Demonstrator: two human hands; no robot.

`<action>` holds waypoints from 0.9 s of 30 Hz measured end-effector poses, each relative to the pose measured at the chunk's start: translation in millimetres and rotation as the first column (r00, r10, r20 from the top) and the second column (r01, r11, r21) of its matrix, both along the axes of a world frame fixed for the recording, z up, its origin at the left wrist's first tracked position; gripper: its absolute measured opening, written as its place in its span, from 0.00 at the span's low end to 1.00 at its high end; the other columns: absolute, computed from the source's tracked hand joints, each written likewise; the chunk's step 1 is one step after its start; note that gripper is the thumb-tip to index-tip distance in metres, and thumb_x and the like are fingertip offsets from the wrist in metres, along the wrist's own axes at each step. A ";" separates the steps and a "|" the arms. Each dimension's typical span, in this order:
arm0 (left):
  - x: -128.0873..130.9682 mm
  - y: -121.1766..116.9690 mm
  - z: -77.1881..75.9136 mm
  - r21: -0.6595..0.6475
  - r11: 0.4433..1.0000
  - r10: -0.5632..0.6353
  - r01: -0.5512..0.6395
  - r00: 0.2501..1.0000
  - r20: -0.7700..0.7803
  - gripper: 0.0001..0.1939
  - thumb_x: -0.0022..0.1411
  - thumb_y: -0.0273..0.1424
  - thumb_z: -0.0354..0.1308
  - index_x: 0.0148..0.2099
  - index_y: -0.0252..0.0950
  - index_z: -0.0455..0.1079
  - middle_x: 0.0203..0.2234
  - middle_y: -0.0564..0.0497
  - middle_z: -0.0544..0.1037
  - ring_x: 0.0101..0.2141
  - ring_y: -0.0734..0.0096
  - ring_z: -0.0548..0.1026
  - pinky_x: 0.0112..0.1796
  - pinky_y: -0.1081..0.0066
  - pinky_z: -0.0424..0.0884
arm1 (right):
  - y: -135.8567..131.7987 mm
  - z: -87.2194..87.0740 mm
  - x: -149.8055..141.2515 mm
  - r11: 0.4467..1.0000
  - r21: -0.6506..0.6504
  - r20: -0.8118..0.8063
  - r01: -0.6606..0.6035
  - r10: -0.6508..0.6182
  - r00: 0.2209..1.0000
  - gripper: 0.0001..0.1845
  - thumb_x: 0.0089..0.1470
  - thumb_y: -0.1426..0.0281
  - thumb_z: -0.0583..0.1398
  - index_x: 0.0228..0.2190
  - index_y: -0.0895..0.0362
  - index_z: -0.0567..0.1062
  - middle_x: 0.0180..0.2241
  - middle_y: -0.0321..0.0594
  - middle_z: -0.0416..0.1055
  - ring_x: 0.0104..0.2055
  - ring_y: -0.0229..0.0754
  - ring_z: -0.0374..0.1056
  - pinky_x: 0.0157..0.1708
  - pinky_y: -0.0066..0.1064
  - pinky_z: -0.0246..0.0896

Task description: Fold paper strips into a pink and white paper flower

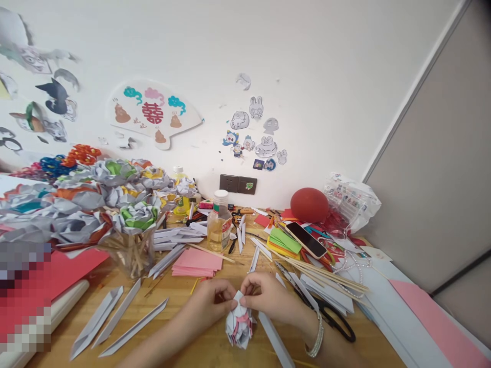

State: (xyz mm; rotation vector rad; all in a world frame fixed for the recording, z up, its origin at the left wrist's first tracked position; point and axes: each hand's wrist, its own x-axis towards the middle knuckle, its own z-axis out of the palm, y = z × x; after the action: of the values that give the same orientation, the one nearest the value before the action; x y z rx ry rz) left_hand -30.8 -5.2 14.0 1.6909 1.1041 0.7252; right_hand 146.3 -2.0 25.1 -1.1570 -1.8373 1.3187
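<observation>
Both my hands pinch the top of a folded paper flower [241, 327], white with pink bands, low in the middle of the head view. My left hand [215, 300] grips its upper left edge between thumb and fingertips. From the other side, my right hand [264, 296] pinches the white tip in the same way, and a beaded bracelet circles that wrist. The flower's underside is hidden. Beside my right hand lies a long folded white paper strip [275, 340], and black-handled scissors [337, 317] rest farther right. Several folded paper strips [118, 312] lie to the left of my left forearm.
Behind my hands stand pink paper squares [197, 262] and a bottle of pale yellow liquid [219, 227]. Many finished paper flowers [140, 214] fill the left. On the right are a phone [307, 239], wooden sticks [318, 271], a red balloon [309, 204] and large paper sheets [406, 306].
</observation>
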 end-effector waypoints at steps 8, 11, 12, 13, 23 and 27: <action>2.9 -7.6 8.2 0.188 0.982 0.058 -0.020 0.978 -0.198 0.09 0.49 0.27 0.52 0.19 0.33 0.66 0.16 0.55 0.68 0.21 0.74 0.64 0.24 0.76 0.55 | -0.1 5.2 -2.4 0.996 0.074 0.139 0.039 -0.049 0.989 0.05 0.40 0.80 0.62 0.21 0.60 0.72 0.20 0.31 0.68 0.24 0.33 0.64 0.23 0.21 0.54; 2.7 -9.7 8.3 0.270 0.963 0.054 0.018 0.965 -0.258 0.09 0.49 0.25 0.51 0.19 0.33 0.66 0.16 0.56 0.68 0.21 0.75 0.64 0.24 0.77 0.55 | 2.6 8.9 0.9 0.987 0.153 0.184 -0.038 0.009 0.983 0.06 0.41 0.80 0.63 0.20 0.60 0.73 0.21 0.31 0.68 0.25 0.33 0.64 0.24 0.21 0.54; 2.7 -10.1 8.7 0.289 0.957 0.051 0.030 0.961 -0.271 0.09 0.49 0.24 0.51 0.19 0.33 0.66 0.16 0.56 0.68 0.21 0.75 0.64 0.24 0.77 0.55 | 3.5 10.6 2.8 0.980 0.184 0.203 -0.083 0.045 0.978 0.05 0.42 0.80 0.63 0.21 0.60 0.74 0.21 0.31 0.68 0.26 0.34 0.65 0.25 0.21 0.55; 2.7 -10.2 9.2 0.300 0.953 0.047 0.039 0.960 -0.277 0.10 0.49 0.24 0.51 0.18 0.33 0.65 0.16 0.56 0.68 0.21 0.75 0.64 0.24 0.77 0.55 | 4.4 12.2 4.8 0.968 0.213 0.223 -0.130 0.082 0.971 0.04 0.44 0.79 0.64 0.22 0.59 0.74 0.22 0.31 0.69 0.26 0.34 0.65 0.26 0.21 0.55; 1.1 -7.8 10.9 0.300 0.953 0.055 0.033 0.959 -0.279 0.10 0.49 0.23 0.51 0.19 0.32 0.68 0.17 0.53 0.72 0.22 0.73 0.66 0.24 0.76 0.56 | 6.3 10.4 4.6 0.745 0.547 0.512 -0.382 0.063 0.857 0.05 0.49 0.78 0.62 0.24 0.58 0.73 0.25 0.34 0.72 0.32 0.37 0.65 0.38 0.26 0.56; 1.8 -9.9 12.4 0.275 0.962 0.063 0.008 0.967 -0.248 0.09 0.49 0.25 0.52 0.19 0.33 0.68 0.17 0.54 0.72 0.22 0.72 0.67 0.25 0.76 0.58 | 5.9 8.8 3.7 0.828 0.460 0.483 -0.320 0.069 0.873 0.04 0.50 0.77 0.61 0.28 0.57 0.75 0.28 0.35 0.73 0.33 0.38 0.66 0.35 0.26 0.57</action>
State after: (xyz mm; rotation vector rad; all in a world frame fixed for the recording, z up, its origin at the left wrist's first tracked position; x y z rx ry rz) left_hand -29.1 -15.2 26.4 2.0521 1.2511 0.7178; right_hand 150.0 3.9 33.9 -1.0264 -2.5115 0.5706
